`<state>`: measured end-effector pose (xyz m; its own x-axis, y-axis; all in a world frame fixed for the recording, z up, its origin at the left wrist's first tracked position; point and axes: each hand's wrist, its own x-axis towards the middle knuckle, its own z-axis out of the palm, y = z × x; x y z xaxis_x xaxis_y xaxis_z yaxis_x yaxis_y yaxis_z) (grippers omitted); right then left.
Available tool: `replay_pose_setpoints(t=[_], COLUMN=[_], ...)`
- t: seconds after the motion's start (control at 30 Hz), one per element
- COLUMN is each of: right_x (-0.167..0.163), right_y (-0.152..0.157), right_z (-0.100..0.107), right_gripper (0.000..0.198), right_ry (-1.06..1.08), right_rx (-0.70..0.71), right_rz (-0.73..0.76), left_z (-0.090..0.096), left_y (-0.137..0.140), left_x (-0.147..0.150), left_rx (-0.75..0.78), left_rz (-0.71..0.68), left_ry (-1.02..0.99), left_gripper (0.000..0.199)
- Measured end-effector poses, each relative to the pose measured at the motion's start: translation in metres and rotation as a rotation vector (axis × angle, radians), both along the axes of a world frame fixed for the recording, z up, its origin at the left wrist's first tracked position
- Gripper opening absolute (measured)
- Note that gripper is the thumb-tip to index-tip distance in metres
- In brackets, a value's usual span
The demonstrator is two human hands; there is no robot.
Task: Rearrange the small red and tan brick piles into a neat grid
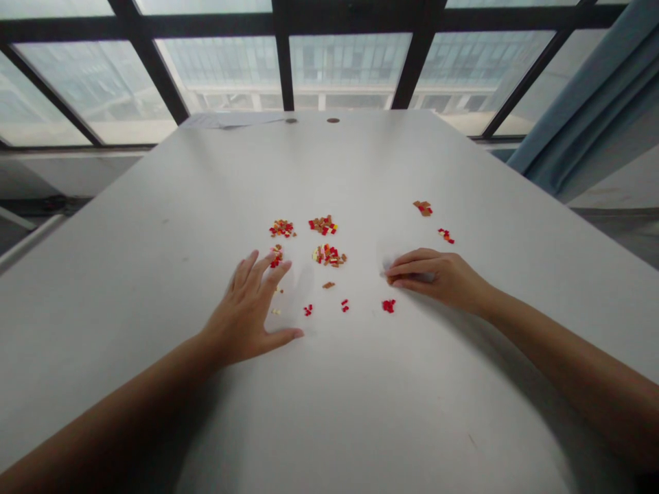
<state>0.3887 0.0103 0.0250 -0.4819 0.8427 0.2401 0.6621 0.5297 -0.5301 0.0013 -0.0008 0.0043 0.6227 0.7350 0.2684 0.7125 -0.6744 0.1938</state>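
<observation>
White tabletop [154,288] spreads wide around the central pile [329,256] of small coloured pieces; from my end I see its left and right edges well apart from that pile, and its far edge beyond it, near the window frame [283,68]. Left of the central pile, the left hand [244,309] has its fingers spread wide over a half-hidden pile [276,256]; I cannot tell whether they touch it. Right of the central pile, the right hand [445,276] has thumb and fingertips pinched on a brown piece [394,279]. Against the central pile I count two mixed piles [283,228] beyond it, three red clusters [388,306] on its near side, and two clusters [423,208] well to its right.
</observation>
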Motion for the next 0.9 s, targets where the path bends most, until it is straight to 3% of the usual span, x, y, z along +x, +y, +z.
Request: replay_pose_setpoints(t=[0.23,0.5,0.63,0.77,0.83,0.9], right_x=[0.057,0.109,0.108,0.085,0.065,0.042], right_y=[0.001,-0.001,-0.003,-0.012,-0.019,-0.027], right_z=[-0.007,-0.009,-0.001,0.013,0.018,0.02], right_gripper=[0.026,0.026,0.024,0.026,0.025,0.027], right_ry=[-0.061,-0.069,-0.055,0.038,0.038,0.011], right_rx=[0.069,0.033,0.004,0.133,0.174,0.142], right_rz=[-0.163,-0.284,-0.29,-0.364,-0.324,-0.183], left_z=[0.0,0.0,0.0,0.0,-0.001,-0.001], left_y=[0.0,-0.001,-0.001,-0.001,-0.001,-0.001], left_x=[0.0,0.001,0.001,0.001,0.001,0.001], left_rx=[0.004,0.003,0.011,0.023,0.023,0.023], left_rz=[-0.005,-0.004,-0.002,-0.007,-0.008,-0.007], left_ry=[0.004,-0.008,0.001,0.006,0.002,-0.003], left_gripper=[0.099,0.1,0.1,0.1,0.1,0.1])
